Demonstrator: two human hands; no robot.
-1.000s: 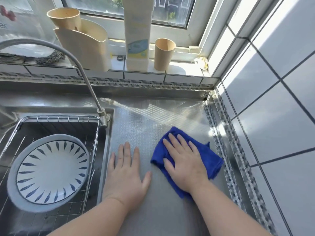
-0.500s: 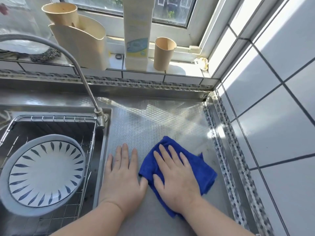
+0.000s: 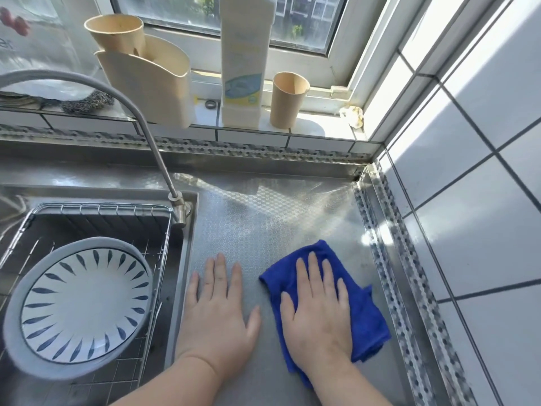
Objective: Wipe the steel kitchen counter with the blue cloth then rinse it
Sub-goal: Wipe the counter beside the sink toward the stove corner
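The right hand (image 3: 317,315) is lying flat, fingers spread, pressing down on the crumpled blue microfibre cloth (image 3: 363,312) — which is resting on the patterned steel kitchen counter (image 3: 263,218), near its right-hand raised edge. The left hand (image 3: 218,312) is resting open, palm down, on bare steel just beside the cloth — not touching it. In the sink's wire rack (image 3: 96,209) at left, a white plate with blue leaf marks (image 3: 82,303) is lying under the curved grey tap (image 3: 146,124).

deep blue cloth (image 3: 363,312); silver-grey steel counter (image 3: 263,230) embossed with a small cube pattern; white plate (image 3: 85,303) with grey rim and radiating dark blue leaf marks; beige cups (image 3: 288,99); white wall tiles (image 3: 474,218) with dark grout.
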